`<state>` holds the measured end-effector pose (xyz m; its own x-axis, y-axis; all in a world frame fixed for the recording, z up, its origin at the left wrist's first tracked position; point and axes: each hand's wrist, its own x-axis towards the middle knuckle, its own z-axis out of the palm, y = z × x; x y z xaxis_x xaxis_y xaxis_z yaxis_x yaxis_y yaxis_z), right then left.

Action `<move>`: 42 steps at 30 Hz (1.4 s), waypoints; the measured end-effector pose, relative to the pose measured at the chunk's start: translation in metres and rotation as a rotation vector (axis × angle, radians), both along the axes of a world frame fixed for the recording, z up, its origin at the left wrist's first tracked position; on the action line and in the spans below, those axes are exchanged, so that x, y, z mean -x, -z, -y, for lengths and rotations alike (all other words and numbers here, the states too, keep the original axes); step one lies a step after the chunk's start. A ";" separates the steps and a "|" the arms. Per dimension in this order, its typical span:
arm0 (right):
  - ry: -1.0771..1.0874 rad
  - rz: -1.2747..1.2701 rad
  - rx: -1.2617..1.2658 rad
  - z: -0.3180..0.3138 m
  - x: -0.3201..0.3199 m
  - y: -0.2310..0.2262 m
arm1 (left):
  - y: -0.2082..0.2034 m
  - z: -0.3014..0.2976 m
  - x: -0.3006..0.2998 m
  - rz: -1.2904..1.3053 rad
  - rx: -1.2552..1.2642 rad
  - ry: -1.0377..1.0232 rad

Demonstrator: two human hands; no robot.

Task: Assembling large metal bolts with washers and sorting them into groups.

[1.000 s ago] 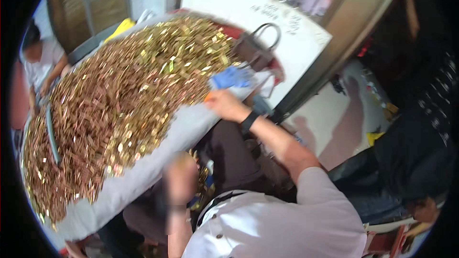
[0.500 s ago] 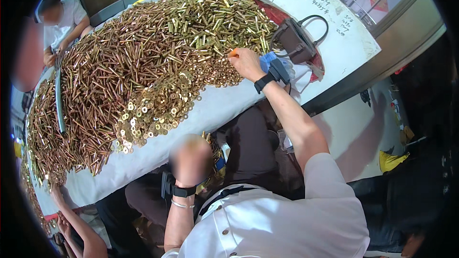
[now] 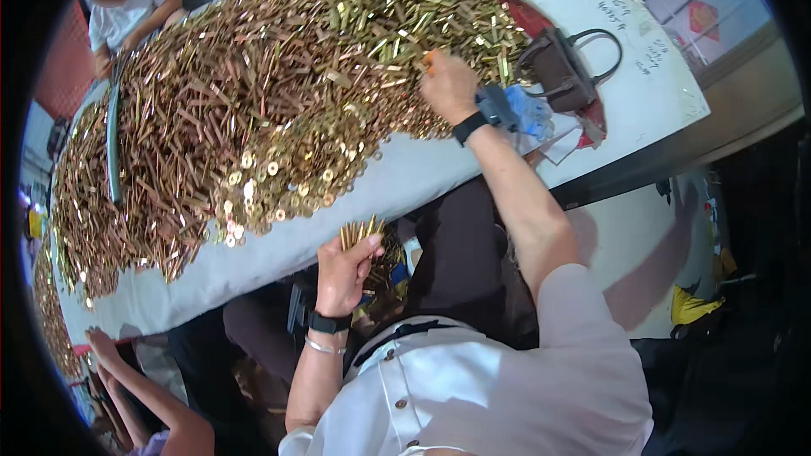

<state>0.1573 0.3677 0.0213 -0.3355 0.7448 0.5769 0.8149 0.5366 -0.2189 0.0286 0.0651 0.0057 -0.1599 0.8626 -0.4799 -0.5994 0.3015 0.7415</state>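
Note:
Upright in my left hand point(image 3: 340, 280) is a bunch of slim brass-coloured metal rods point(image 3: 361, 232), clasped by the fingers and thumb in front of the table's near edge. My right hand point(image 3: 449, 89) reaches to the right part of a wide heap of similar rods point(image 3: 253, 76), just beyond small ring-like nuts point(image 3: 414, 114). Its fingers are bent together, with an orange cover point(image 3: 431, 61) at a fingertip; whatever they pinch is hidden. Flat round washers point(image 3: 296, 173) lie spread along the heap's near side, between my two hands.
A dark handbag point(image 3: 562, 72) and a crumpled clear-blue plastic bag point(image 3: 532, 114) lie right of my right hand. A grey-green tube point(image 3: 114, 143) rests on the heap's left. One person point(image 3: 135, 4) sits at the far left; another person's arm point(image 3: 139, 384) reaches in at lower left.
My right hand has moved a little farther and leftward over the heap. My left hand, blurred before, now shows its bunch of rods. The lower-left person's hand has drawn back from the heap.

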 end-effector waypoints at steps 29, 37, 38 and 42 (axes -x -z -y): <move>-0.747 -0.432 1.310 0.192 -0.014 -0.049 | -0.005 0.018 -0.022 -0.098 -0.038 0.016; -0.751 -0.480 1.291 0.198 -0.016 -0.036 | -0.009 0.020 -0.021 -0.115 -0.066 0.069; -0.672 -0.502 1.354 0.197 -0.016 -0.039 | -0.013 0.020 -0.020 -0.106 -0.052 0.070; -0.897 -0.349 1.029 0.198 -0.015 -0.030 | -0.013 0.019 -0.019 -0.056 -0.070 0.085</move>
